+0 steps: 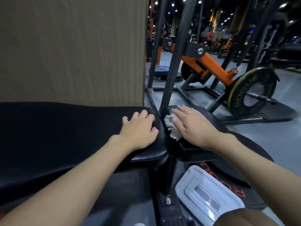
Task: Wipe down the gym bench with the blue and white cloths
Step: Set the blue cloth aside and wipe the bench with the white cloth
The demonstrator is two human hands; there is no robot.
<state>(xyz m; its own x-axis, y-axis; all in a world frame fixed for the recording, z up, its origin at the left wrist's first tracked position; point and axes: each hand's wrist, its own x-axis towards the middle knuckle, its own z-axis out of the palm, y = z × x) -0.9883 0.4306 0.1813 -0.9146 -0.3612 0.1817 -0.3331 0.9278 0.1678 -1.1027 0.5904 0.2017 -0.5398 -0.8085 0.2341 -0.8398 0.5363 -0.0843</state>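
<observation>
At the gap between the two black pads of a gym bench (65,128), a person presses a white cloth (172,128) flat under the right hand (193,126), fingers spread and extended; the cloth's zigzag edge pokes out on the thumb side, over the near end of the seat pad (195,150). The left hand (140,129) rests palm-down on the long pad's end, just across the gap, fingers loosely curled over the rounded corner and gripping nothing. No blue cloth shows anywhere on the bench. Below the seat pad's near edge sits a clear lidded box (208,198) on the floor. Beyond the bench's far side stand a wood-grain wall (73,46) and an orange machine (210,66) with a weight plate (252,93).
</observation>
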